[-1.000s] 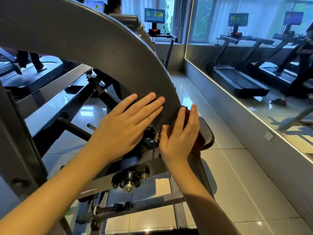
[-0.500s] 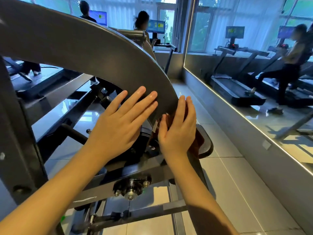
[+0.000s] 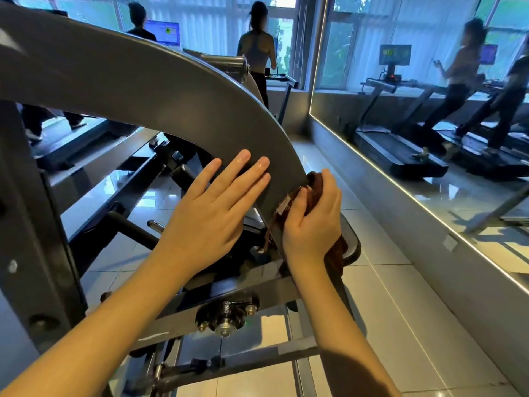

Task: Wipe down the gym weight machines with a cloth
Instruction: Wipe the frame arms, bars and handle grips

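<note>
The brown cloth (image 3: 315, 180) had been carried higher up the right edge of the curved machine arm (image 3: 171, 90), clamped in the right hand (image 3: 313, 222) (now curled round it). The left hand (image 3: 211, 213) was laid flat and open on the arm's face. More edge was judged left to wipe above, and open floor (image 3: 386, 296) lay to the right.

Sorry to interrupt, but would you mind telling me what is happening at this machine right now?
A person is wiping down a weight machine. The right hand grips a brown cloth against the outer edge of the machine's curved grey arm, low on the curve. The left hand lies flat, fingers straight, on the broad face of that arm, seemingly to steady it.
</note>
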`<state>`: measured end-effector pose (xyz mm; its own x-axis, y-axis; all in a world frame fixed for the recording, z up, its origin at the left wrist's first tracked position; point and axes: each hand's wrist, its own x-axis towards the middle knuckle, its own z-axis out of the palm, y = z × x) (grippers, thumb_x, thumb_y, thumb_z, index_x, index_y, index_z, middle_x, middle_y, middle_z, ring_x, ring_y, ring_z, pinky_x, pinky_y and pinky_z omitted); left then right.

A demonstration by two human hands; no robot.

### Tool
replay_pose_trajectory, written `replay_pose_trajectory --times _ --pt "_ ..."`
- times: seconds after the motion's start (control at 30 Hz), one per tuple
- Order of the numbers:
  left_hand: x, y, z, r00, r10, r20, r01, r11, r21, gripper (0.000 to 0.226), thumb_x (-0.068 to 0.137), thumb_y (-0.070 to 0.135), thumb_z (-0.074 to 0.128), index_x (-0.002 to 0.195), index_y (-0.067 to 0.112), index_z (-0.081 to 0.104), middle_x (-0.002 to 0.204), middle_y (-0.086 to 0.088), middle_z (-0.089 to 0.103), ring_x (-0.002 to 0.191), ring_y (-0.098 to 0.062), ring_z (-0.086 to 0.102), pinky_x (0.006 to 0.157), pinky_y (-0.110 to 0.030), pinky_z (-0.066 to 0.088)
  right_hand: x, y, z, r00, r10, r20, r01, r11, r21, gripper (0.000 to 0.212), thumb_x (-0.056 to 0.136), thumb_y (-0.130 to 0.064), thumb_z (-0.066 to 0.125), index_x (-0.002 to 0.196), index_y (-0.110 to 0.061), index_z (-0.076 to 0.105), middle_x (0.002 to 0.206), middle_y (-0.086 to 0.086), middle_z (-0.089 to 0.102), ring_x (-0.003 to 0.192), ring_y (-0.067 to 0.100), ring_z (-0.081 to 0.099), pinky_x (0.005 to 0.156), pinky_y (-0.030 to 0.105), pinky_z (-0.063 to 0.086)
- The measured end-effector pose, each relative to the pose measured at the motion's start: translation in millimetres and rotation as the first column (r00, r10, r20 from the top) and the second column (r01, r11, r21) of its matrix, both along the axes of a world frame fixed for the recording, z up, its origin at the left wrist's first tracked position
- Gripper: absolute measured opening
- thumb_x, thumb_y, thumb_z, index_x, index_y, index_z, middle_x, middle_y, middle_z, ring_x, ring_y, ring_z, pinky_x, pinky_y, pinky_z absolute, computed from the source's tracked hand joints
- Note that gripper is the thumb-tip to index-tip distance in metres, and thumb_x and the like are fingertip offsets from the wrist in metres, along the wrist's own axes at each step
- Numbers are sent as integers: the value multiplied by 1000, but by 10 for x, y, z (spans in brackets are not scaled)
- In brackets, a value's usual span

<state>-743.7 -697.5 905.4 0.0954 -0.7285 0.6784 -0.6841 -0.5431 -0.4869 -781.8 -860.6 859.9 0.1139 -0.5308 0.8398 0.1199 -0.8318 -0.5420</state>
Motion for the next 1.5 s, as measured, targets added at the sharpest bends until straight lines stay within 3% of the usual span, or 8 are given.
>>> replay_pose_trajectory --times 0.17,0.33,0.53,0.63,0.8,1.0,1.3,1.5 --pt "-23 -33 -39 1000 10 -27 -11 1000 -22 70 85 19 52 149 8 25 158 -9 17 147 -28 10 118 -46 11 -150 -85 -675 983 -116 -144 74 960 -270 53 101 -40 37 143 -13 19 143 17 30 131 34 35 105 49 40" --pt "-51 -99 -84 997 4 -74 -8 998 -61 62 93 30 39 148 7 23 157 -11 19 146 -28 11 118 -45 10 -42 27 -175 993 -18 -115 6 994 -107 53 95 -36 44 140 -11 30 141 16 39 128 29 42 98 48 49" --pt "-25 -86 -96 998 2 -60 -6 998 -65 60 97 35 34 149 8 20 157 -7 15 146 -24 8 118 -44 10 -30 -56 -368 989 -110 -98 72 942 -328 57 99 -39 43 144 -14 19 144 17 28 130 34 37 100 49 46" --pt "-30 -76 -100 998 18 -57 -22 998 -61 59 98 36 32 149 8 20 157 -6 13 147 -24 8 118 -45 9 -223 -215 -779 975 -110 -195 41 944 -326 70 89 -34 53 144 -13 14 144 17 26 131 36 33 96 58 48" --pt "-50 -101 -113 997 32 -67 -37 996 -78 58 98 34 31 148 8 22 157 -7 14 146 -25 11 117 -44 8 -39 5 -234 993 -16 -121 -4 986 -167 54 98 -40 41 141 -10 27 145 12 27 130 31 35 99 51 48" --pt "-124 -92 -104 995 55 -88 -62 995 -81 56 99 34 30 148 8 23 157 -7 15 146 -24 11 118 -45 10 -160 -188 -637 981 -97 -169 30 932 -360 63 96 -38 45 144 -12 13 144 19 26 132 37 32 100 53 43" --pt "-191 -170 -169 978 128 -162 -146 984 -102 58 97 34 33 149 9 24 157 -7 16 147 -23 9 118 -45 10 -106 -33 -159 977 83 -194 -104 990 -99 56 94 -38 43 140 -10 29 140 19 41 123 36 52 90 49 55" --pt "-200 -155 -166 980 135 -144 -150 984 -96 57 98 34 31 149 10 20 158 -6 16 147 -23 10 118 -46 12 -268 -271 -621 965 -28 -260 -69 932 -356 64 91 -38 48 141 -6 24 141 18 29 127 36 40 89 51 54"
